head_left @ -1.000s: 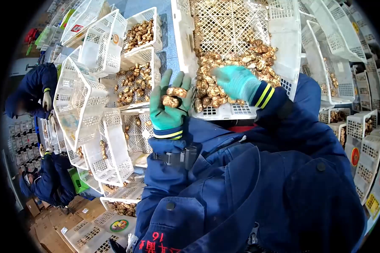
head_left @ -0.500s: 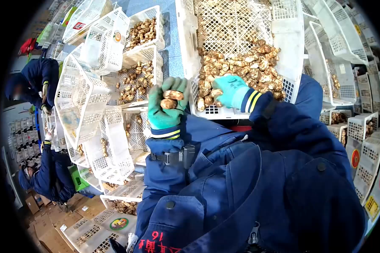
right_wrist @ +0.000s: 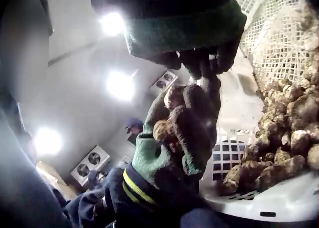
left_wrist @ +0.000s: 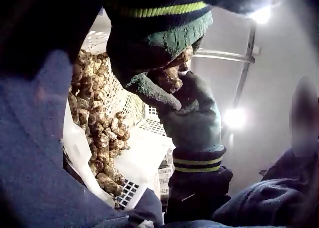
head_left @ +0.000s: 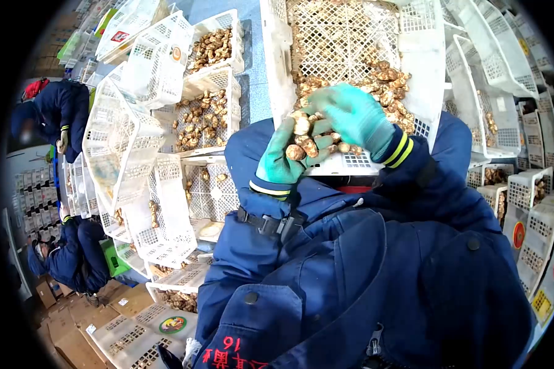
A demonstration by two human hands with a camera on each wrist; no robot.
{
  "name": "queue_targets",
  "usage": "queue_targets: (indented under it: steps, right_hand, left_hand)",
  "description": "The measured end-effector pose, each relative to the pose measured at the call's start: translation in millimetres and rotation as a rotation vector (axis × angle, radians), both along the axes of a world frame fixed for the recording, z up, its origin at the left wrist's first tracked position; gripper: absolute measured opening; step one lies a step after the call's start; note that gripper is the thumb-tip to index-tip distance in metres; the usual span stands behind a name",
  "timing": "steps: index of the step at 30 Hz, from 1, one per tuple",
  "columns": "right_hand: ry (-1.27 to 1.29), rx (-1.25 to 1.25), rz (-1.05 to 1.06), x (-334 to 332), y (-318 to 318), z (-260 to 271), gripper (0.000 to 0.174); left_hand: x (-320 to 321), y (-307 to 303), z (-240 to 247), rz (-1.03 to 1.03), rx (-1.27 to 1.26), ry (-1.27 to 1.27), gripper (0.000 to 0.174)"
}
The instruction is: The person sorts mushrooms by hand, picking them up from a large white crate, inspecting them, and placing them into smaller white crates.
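My gloved left hand [head_left: 282, 163] is at the near left corner of the big white crate [head_left: 425, 61], palm up. Its fingers curl round several brown-and-white mushrooms [head_left: 301, 126], which also show in the right wrist view, where the left hand [right_wrist: 149, 156] grips a pale, round-ended mushroom [right_wrist: 162, 131]. My gloved right hand [head_left: 357, 117] reaches over from the right, fingertips right at the left hand's fingers. In the left wrist view the right hand [left_wrist: 197, 118] has bent fingers beside a mushroom [left_wrist: 169, 78]; I cannot tell whether it holds one.
Loose mushrooms [head_left: 394, 92] heap in the big crate's near half. Smaller white crates hold mushrooms on the left, such as one crate [head_left: 231, 101] beside the blue surface [head_left: 258, 74]. More crates [head_left: 483, 98] line the right. Two other people [head_left: 61, 117] work at far left.
My left hand has moved right to the crate and curled its fingers round its mushrooms. The right hand gripped a mushroom at the crate's near corner half a second ago; now it meets the left.
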State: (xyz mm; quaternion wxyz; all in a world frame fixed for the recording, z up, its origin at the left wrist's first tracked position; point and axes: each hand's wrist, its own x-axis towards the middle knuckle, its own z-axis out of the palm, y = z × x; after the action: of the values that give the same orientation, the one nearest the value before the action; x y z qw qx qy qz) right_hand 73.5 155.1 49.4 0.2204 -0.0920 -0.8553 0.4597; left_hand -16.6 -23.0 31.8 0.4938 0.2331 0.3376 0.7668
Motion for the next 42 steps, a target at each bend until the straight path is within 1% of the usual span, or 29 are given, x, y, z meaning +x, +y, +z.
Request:
queue_targets:
  steps: [1, 2, 4, 5, 6, 8, 9, 12, 13, 16, 17, 20, 21, 24, 26, 27, 30, 31, 32, 34, 35, 38, 39, 41, 42]
  right_hand:
    - [0.032, 0.083, -0.020, 0, 7, -4, 0.026]
    - [-0.087, 0.310, -0.037, 7, 16, -5, 0.024]
    - [-0.146, 0.123, -0.044, 13, 24, -5, 0.025]
    - [0.093, 0.623, 0.026, 16, 37, -16, 0.023]
    - [-0.043, 0.223, -0.060, 22, 32, -17, 0.022]
    - [0.008, 0.676, 0.016, 34, 47, -32, 0.024]
    - [-0.051, 0.731, 0.033, 41, 50, -36, 0.026]
    - [-0.044, 0.677, 0.081, 55, 58, -59, 0.029]
    - [-0.061, 0.501, 0.069, 58, 53, -56, 0.029]
    - [-0.047, 0.636, 0.115, 55, 54, -56, 0.031]
    - [-0.098, 0.570, 0.117, 56, 52, -54, 0.027]
    - [-0.136, 0.402, 0.103, 55, 43, -46, 0.029]
    - [-0.177, 0.417, 0.106, 56, 42, -47, 0.030]
    - [-0.211, 0.317, 0.101, 55, 41, -45, 0.031]
    - [-0.086, 0.410, 0.102, 55, 40, -50, 0.025]
    - [-0.047, 0.457, 0.108, 54, 40, -50, 0.025]
    - [0.028, 0.593, 0.136, 53, 41, -51, 0.024]
    - [-0.015, 0.439, 0.109, 54, 38, -48, 0.023]
    - [-0.065, 0.380, 0.105, 54, 39, -54, 0.023]
    - [-0.198, 0.275, 0.079, 53, 40, -53, 0.025]
    - [-0.145, 0.489, 0.106, 55, 41, -52, 0.028]
    - [-0.040, 0.432, 0.129, 57, 44, -53, 0.030]
    - [-0.044, 0.409, 0.135, 58, 45, -55, 0.030]
    - [-0.051, 0.363, 0.149, 58, 47, -60, 0.029]
    - [-0.093, 0.294, 0.131, 58, 48, -64, 0.028]
  left_hand:
    - [-3, -1, -7, -0.095, 0.049, -0.197, 0.053]
    - [-10, -2, -17, -0.198, 0.025, -0.526, 0.054]
    - [-10, 0, -20, -0.193, 0.019, -0.521, 0.054]
    - [-11, 1, -21, -0.186, 0.016, -0.519, 0.054]
    - [-11, 0, -21, -0.171, -0.009, -0.481, 0.054]
    - [-11, -1, -23, -0.138, -0.062, -0.407, 0.054]
    - [-11, 0, -22, -0.155, -0.014, -0.396, 0.054]
    - [-5, 0, 0, -0.064, -0.097, -0.289, 0.055]
    - [-4, 0, -3, -0.052, -0.076, -0.315, 0.054]
    - [-5, 3, -6, -0.063, -0.031, -0.261, 0.052]
    - [-5, 3, -15, -0.034, -0.043, -0.230, 0.051]
    - [-3, 3, -1, 0.012, -0.155, -0.093, 0.052]
    - [-3, 2, 1, 0.003, -0.184, -0.051, 0.052]
    - [-2, 1, 5, -0.016, -0.242, 0.060, 0.053]
    - [-2, 1, 7, -0.018, -0.239, 0.123, 0.051]
    - [-2, 2, 6, -0.023, -0.218, 0.122, 0.047]
    - [0, 1, 6, -0.014, -0.254, 0.142, 0.047]
    - [1, 1, 11, -0.012, -0.282, 0.076, 0.047]
    - [1, 1, 13, -0.011, -0.303, 0.071, 0.048]
    - [-3, -1, 5, -0.050, -0.196, -0.074, 0.046]
    - [-1, 0, -2, -0.054, -0.158, -0.123, 0.052]
    - [-3, 1, 0, -0.069, -0.150, -0.310, 0.057]
    - [-3, 1, 6, -0.050, -0.193, -0.307, 0.062]
    - [-4, 1, 14, -0.025, -0.219, -0.396, 0.066]
    - [-3, 0, 14, -0.004, -0.222, -0.441, 0.067]
